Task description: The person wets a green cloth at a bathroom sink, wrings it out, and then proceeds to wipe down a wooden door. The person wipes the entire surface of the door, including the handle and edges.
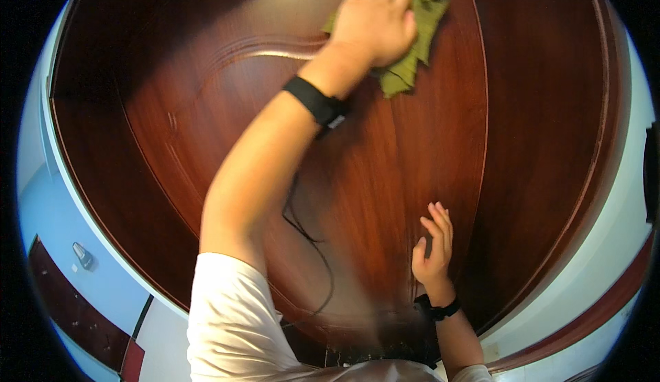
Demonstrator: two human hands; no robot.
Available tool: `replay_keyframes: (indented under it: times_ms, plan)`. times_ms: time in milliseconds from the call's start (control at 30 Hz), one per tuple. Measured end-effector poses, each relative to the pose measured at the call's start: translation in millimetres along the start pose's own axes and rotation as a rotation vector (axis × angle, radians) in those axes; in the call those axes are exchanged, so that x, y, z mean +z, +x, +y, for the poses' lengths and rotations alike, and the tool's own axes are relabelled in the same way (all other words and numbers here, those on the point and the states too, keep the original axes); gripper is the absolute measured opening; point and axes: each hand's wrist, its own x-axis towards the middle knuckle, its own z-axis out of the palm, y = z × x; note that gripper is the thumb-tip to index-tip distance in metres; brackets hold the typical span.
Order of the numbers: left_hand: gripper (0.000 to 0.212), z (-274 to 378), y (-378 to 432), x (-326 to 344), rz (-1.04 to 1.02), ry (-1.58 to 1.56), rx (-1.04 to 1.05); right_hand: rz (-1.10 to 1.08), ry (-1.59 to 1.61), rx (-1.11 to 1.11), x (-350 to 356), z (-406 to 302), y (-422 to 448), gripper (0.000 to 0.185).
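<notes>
A dark reddish-brown wooden door panel (433,134) fills most of the view, with a curved raised moulding (268,52) near the top. My left hand (374,18) lies flat over an olive-green cloth (425,26), pressing it to the panel high up. Loose folds of the cloth stick out past my thumb, and part of it is hidden under the palm. Lower and to the right, my right hand (435,250) is raised with its fingers apart and nothing in it. Whether it touches the wood, I cannot tell. Both wrists wear black bands.
A thin dark cable (327,263) hangs in front of the panel below my left arm. Dark wooden framing (541,124) borders the panel, and a pale wall (582,299) curves along the right. At lower left a small grey device (82,256) is on a blue surface.
</notes>
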Motion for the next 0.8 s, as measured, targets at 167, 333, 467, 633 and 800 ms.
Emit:
replay_keyframes:
  times_ms: [167,333,467,633,800]
  plan:
    - [0.052,-118.3,-68.2,-8.1,-0.019,0.374,-0.06,0.052,0.048,0.079,-9.3,-16.4,15.0,0.044]
    - [0.046,-153.1,-181.9,-38.9,0.046,0.164,-0.29,0.079,0.095,0.092,-14.4,-27.8,21.1,0.045]
    - [0.063,-76.9,-231.8,-43.1,0.34,-0.826,-0.907,0.037,0.133,0.119,-14.2,-35.5,13.2,0.045]
    - [0.052,73.8,-241.2,-80.1,-0.506,0.042,-0.438,-0.07,0.307,0.111,-6.4,-65.8,-11.4,0.039]
    - [0.037,111.4,-262.5,-99.9,-0.292,-0.316,-0.354,-0.211,0.64,0.32,18.1,-87.8,-36.2,0.041]
